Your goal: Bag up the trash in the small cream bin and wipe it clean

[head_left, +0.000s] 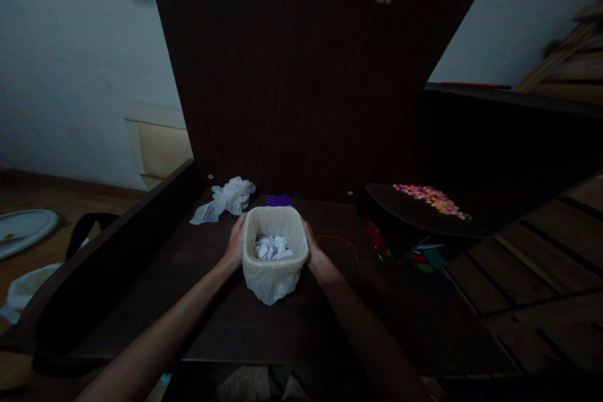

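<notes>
At the dark desk [155, 276], steadies the lined bin [274, 279] of crumpled paper [273, 248] between loosely curled left hand [235, 242] and right hand [315, 249], needing even pressure from both sides.

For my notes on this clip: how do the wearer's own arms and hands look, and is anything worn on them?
Two bare forearms, no sleeves showing, lead to the left hand and the right hand. No gloves are visible; dim light hides finer detail.
</notes>
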The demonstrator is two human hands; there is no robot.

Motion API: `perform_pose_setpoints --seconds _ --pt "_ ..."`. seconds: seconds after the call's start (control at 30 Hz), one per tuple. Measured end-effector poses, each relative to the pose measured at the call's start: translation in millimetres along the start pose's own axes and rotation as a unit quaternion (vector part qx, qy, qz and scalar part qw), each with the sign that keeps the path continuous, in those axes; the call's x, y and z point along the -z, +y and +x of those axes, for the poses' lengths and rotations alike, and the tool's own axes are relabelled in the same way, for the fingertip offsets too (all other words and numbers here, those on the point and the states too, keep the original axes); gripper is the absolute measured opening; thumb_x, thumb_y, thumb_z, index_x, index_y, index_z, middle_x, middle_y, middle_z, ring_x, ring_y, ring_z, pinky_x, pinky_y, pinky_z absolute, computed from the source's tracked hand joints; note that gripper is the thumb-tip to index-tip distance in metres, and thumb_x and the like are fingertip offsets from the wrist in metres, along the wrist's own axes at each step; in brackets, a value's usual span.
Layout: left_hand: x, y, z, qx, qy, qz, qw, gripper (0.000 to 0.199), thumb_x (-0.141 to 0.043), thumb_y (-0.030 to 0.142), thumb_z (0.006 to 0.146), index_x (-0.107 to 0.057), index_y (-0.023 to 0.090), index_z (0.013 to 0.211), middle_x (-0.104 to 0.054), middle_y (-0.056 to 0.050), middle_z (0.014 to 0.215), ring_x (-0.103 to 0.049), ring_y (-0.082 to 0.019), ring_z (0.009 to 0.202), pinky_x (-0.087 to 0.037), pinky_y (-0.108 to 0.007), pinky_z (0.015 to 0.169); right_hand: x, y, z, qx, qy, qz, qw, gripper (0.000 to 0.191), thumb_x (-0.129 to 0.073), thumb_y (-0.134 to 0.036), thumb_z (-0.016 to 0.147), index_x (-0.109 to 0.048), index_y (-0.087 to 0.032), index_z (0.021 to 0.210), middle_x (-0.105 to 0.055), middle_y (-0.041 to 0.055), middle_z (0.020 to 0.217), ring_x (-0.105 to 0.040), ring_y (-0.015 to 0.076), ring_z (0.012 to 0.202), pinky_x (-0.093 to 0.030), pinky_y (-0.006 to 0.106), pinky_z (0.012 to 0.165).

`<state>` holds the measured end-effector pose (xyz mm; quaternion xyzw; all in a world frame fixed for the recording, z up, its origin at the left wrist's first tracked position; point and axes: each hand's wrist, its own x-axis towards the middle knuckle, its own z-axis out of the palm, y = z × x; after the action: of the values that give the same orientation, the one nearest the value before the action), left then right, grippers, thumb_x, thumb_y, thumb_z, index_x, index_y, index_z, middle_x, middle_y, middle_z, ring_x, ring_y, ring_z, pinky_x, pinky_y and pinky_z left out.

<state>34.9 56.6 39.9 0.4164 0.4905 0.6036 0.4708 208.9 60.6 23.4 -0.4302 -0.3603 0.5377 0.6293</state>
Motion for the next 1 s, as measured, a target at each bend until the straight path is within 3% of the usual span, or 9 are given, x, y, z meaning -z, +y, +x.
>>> perform_pose_setpoints --seconds 0.1,0.17,0.23,0.33,0.4,0.53,0.73,0.87,1.0 --pt "14.1 3.8 -6.3 -0.008 0.048 0.049 0.998 0.010 -0.068 0.031 0.077 -0.068 0.022 0.082 -0.067 -0.008 0.107 -0.059 -0.031 0.119 -0.047 -0.043 0.107 6.7 -4.4 -3.3 -0.047 0.014 -0.005 0.999 0.036 -0.069 -0.060 0.070 -0.072 -0.024 0.073 -0.076 0.0025 0.072 -0.070 0.0275 0.093 -0.055 0.038 0.085" --pt "26.8 6.2 -13.2 -0.013 0.097 0.078 0.992 0.011 -0.067 0.028 0.078 -0.067 0.023 0.087 -0.058 -0.008 0.125 -0.046 -0.029 0.137 -0.032 -0.042 0.120 12.9 -10.5 -9.6 -0.062 0.014 -0.004 0.998 0.035 -0.068 -0.057 0.072 -0.075 -0.024 0.081 -0.079 0.0029 0.086 -0.069 0.0275 0.101 -0.054 0.037 0.088" --pt "38.7 7.7 -22.5 -0.001 0.128 0.096 0.987 0.017 -0.068 0.027 0.078 -0.067 0.023 0.094 -0.053 -0.009 0.132 -0.041 -0.030 0.140 -0.026 -0.044 0.124 19.8 -18.3 -18.7 -0.068 0.005 -0.001 0.998 0.035 -0.066 -0.055 0.075 -0.077 -0.027 0.093 -0.079 0.0021 0.106 -0.067 0.0265 0.111 -0.053 0.037 0.093" --pt "49.8 10.2 -39.7 0.048 0.133 0.090 0.986 0.029 -0.069 0.033 0.080 -0.065 0.023 0.107 -0.054 -0.011 0.133 -0.052 -0.032 0.129 -0.046 -0.049 0.109 29.0 -30.9 -34.2 -0.085 -0.019 0.006 0.996 0.037 -0.065 -0.051 0.078 -0.075 -0.033 0.109 -0.070 -0.0013 0.133 -0.064 0.0251 0.119 -0.053 0.039 0.094" --pt "51.4 13.7 -51.6 0.112 0.119 0.041 0.986 0.038 -0.069 0.037 0.081 -0.061 0.025 0.116 -0.057 -0.010 0.134 -0.059 -0.030 0.117 -0.057 -0.043 0.088 32.8 -38.4 -43.3 -0.111 -0.045 0.009 0.993 0.039 -0.066 -0.048 0.080 -0.072 -0.037 0.117 -0.065 -0.0029 0.141 -0.064 0.0254 0.119 -0.054 0.041 0.091" --pt "46.0 24.7 -70.3 0.211 0.063 -0.069 0.973 0.055 -0.073 0.034 0.078 -0.056 0.029 0.129 -0.064 -0.007 0.125 -0.064 -0.020 0.089 -0.056 -0.030 0.066 33.6 -47.1 -53.7 -0.119 -0.092 -0.005 0.989 0.043 -0.070 -0.040 0.078 -0.068 -0.036 0.122 -0.070 0.0002 0.133 -0.064 0.0263 0.117 -0.056 0.038 0.081" --pt "42.0 33.1 -79.3 0.179 0.030 -0.086 0.980 0.076 -0.077 0.011 0.059 -0.059 0.029 0.130 -0.070 -0.005 0.116 -0.067 -0.020 0.088 -0.056 -0.027 0.066 32.2 -48.5 -49.2 -0.025 -0.048 -0.051 0.997 0.047 -0.075 -0.018 0.061 -0.075 -0.028 0.107 -0.073 0.0051 0.123 -0.065 0.0250 0.111 -0.051 0.035 0.088" --pt "49.1 31.6 -74.7 0.189 -0.002 -0.104 0.976 0.059 -0.072 0.007 0.053 -0.071 0.021 0.111 -0.076 -0.004 0.105 -0.068 -0.018 0.078 -0.054 -0.025 0.065 33.2 -48.9 -43.1 -0.008 -0.024 -0.039 0.999 0.043 -0.067 -0.008 0.053 -0.078 -0.024 0.092 -0.077 0.0042 0.101 -0.066 0.0228 0.099 -0.049 0.033 0.089" --pt "54.0 30.2 -68.0 0.203 -0.036 -0.108 0.973 0.039 -0.066 0.009 0.055 -0.075 0.013 0.093 -0.077 -0.004 0.082 -0.063 -0.016 0.060 -0.050 -0.024 0.057 31.8 -49.4 -38.0 -0.011 -0.001 -0.014 1.000 0.031 -0.062 -0.014 0.054 -0.077 -0.022 0.080 -0.077 0.0031 0.085 -0.066 0.0218 0.083 -0.049 0.031 0.076"
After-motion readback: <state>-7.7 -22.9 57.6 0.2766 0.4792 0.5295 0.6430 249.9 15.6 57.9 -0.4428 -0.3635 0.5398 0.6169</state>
